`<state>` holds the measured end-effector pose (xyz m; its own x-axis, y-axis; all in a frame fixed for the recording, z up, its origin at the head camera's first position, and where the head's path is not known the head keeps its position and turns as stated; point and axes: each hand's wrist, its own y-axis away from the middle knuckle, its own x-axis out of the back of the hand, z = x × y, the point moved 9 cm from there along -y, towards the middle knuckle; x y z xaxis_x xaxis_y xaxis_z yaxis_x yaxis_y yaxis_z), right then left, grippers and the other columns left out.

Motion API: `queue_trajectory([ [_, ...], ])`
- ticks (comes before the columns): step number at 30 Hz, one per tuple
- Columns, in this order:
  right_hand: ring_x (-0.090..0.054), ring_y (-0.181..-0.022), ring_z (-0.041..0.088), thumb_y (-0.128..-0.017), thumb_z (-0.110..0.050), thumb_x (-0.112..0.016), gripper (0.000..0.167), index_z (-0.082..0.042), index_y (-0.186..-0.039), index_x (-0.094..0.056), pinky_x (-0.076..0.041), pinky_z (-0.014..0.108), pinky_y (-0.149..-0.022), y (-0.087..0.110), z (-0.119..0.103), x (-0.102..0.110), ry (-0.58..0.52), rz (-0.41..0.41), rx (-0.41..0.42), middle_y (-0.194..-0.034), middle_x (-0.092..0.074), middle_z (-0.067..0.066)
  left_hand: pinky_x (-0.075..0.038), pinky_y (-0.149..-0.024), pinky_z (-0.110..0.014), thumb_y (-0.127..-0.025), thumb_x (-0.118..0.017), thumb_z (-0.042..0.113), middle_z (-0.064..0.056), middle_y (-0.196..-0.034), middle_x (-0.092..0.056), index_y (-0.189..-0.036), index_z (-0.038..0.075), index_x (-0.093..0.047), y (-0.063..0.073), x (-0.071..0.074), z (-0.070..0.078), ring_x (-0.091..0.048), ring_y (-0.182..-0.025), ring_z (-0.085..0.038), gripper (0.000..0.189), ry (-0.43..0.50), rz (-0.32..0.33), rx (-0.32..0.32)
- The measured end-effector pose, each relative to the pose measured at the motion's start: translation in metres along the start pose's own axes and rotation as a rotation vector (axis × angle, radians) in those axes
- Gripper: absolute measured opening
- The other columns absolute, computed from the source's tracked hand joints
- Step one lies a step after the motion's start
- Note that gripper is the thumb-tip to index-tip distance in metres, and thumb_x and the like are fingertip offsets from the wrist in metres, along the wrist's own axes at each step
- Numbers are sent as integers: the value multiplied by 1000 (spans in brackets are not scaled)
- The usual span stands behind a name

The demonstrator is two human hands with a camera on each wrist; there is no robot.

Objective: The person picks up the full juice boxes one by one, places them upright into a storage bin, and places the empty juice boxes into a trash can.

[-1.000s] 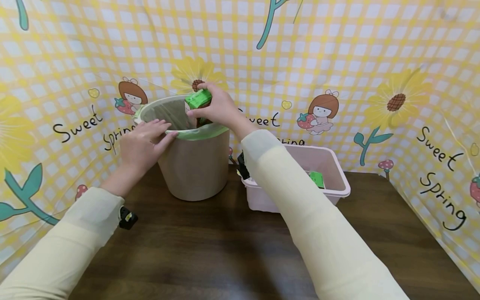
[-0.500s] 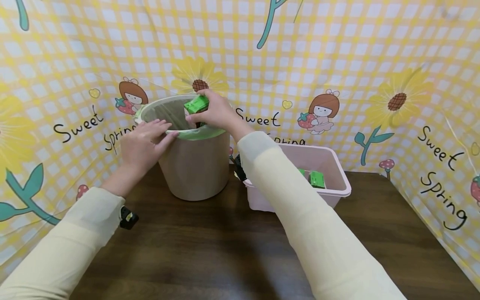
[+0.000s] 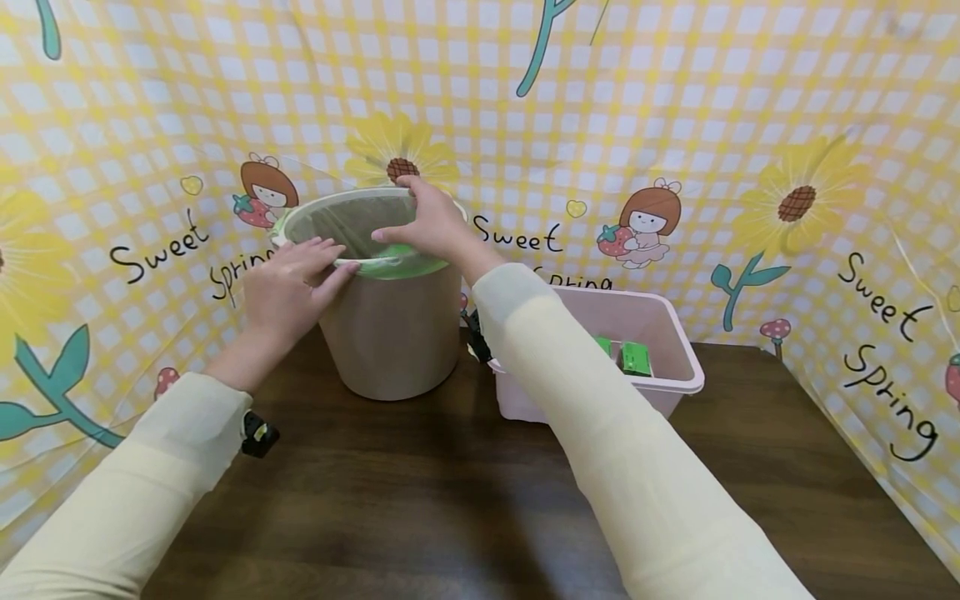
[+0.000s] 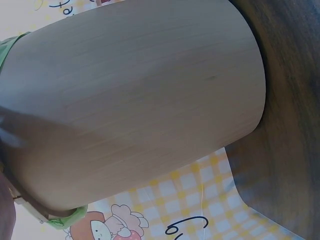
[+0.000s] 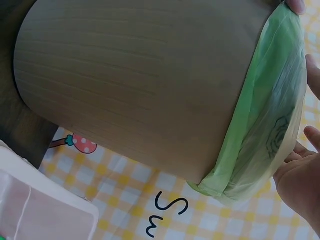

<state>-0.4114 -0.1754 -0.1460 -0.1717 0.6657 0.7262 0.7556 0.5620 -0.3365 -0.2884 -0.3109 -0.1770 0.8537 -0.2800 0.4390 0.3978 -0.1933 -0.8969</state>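
A tall beige trash bin [image 3: 390, 342] stands at the back left of the table, with a pale green bag [image 5: 250, 115] folded over its rim. My left hand [image 3: 288, 283] rests on the bin's near left rim, fingers lying relaxed over the edge and thumb along it. Above the right side of the bin's mouth is my right hand [image 3: 435, 223], its thumb and fingers spread apart with nothing between them. Bright green shows inside the rim just under that hand; I cannot tell whether it is the small green-topped box or the bag.
Right of the bin stands a pale pink plastic basin [image 3: 675, 350], partly hidden by my right sleeve. Small green-topped boxes [image 3: 635, 358] lie in it. A yellow checked cloth [image 3: 510, 125] hangs behind the dark wooden table [image 3: 390, 500].
The right hand has let go of the small green-topped box it held over the bin, and its fingers have spread. The left hand has stayed on the rim.
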Motion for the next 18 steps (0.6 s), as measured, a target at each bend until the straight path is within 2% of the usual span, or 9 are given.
queue_trajectory([
  [18,-36,-136,10,-80,-40,-80,88,-17,-151,-33,-36,25,-104,10,11,10,-62,0,-1,-150,-39,-1,-49,-90,-51,-84,-73,34,-13,-106,-71,-106,6,-76,-2,-1,2,-68,-100,-31,36,-6,-22,-2],
])
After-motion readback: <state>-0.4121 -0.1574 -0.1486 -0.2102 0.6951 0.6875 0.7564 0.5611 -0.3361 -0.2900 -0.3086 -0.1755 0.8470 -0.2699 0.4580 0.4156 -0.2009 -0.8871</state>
